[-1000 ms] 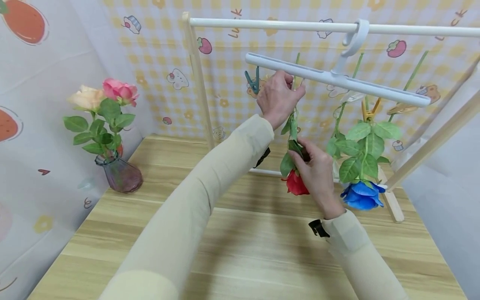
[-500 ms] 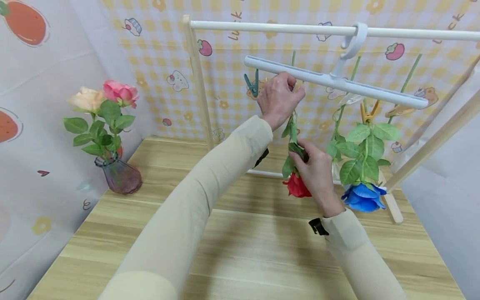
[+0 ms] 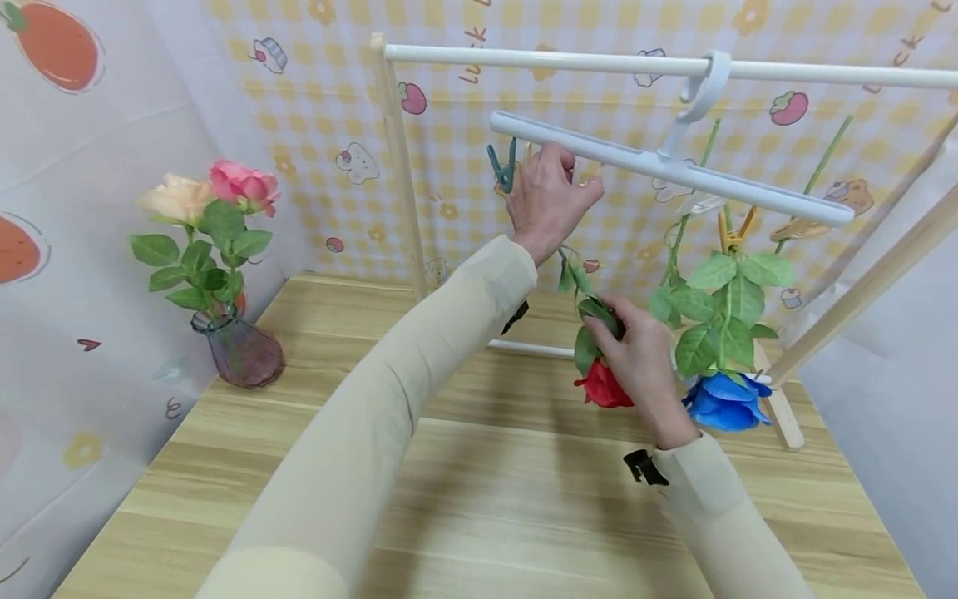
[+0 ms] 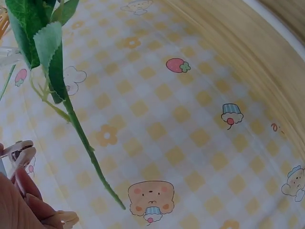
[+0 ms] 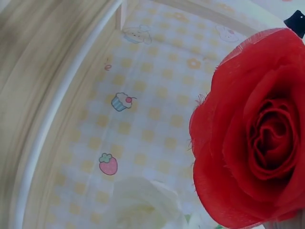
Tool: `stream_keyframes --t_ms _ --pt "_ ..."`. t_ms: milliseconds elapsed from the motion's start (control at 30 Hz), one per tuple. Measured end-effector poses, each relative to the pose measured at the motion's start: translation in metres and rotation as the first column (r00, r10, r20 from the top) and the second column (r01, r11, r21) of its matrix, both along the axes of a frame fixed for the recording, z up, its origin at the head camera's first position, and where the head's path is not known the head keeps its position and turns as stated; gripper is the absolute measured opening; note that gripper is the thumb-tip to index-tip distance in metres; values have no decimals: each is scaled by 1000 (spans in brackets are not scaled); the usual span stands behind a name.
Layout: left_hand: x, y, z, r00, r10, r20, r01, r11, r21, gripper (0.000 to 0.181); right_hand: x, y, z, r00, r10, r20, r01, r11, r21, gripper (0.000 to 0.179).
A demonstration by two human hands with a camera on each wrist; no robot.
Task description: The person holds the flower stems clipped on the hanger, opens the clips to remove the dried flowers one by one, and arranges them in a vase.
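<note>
My left hand point(image 3: 550, 195) pinches a pale clothespin point(image 4: 23, 151) just under the left half of the white hanger point(image 3: 621, 155); its fingers hide most of it in the head view. Lower down, my right hand point(image 3: 636, 349) holds a red rose point(image 3: 604, 385) upside down by its leafy stem, close above the bloom. In the left wrist view the rose's green stem point(image 4: 93, 164) ends free, apart from the clothespin. The red bloom point(image 5: 267, 129) fills the right side of the right wrist view. A teal clothespin point(image 3: 504, 169) hangs left of my left hand, holding nothing.
The hanger hooks over a rack's white rod point(image 3: 554, 58). Right of my hands, a blue rose point(image 3: 724, 401) hangs from a yellow clothespin point(image 3: 737, 231), beside white point(image 3: 701, 204) and tan clothespins point(image 3: 804, 229). A purple glass vase point(image 3: 243, 353) with two roses stands left.
The red rose's stem, which stuck up behind the hanger, has slid down out of the clothespin. My right hand has moved slightly down and right with the rose; my left stays near the hanger.
</note>
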State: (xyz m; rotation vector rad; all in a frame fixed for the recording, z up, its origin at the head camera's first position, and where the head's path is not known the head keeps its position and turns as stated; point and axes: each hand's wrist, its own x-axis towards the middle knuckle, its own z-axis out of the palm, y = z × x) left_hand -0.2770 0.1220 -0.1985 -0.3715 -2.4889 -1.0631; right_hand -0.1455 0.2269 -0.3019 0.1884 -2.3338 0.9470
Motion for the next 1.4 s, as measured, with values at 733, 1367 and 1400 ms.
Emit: stream_keyframes --t_ms 733,1367,1400 --pt "4 -28 0 985 -170 -35 173 961 217 27 14 3 6 991 119 60 -114 990 -77 27" --pt "42 -100 -68 683 -639 -354 462 753 -468 20 29 11 13 968 226 105 -222 974 -55 29" --pt "42 -102 -69 681 -638 -360 454 754 -476 20 29 11 13 966 234 108 -230 972 -53 29"
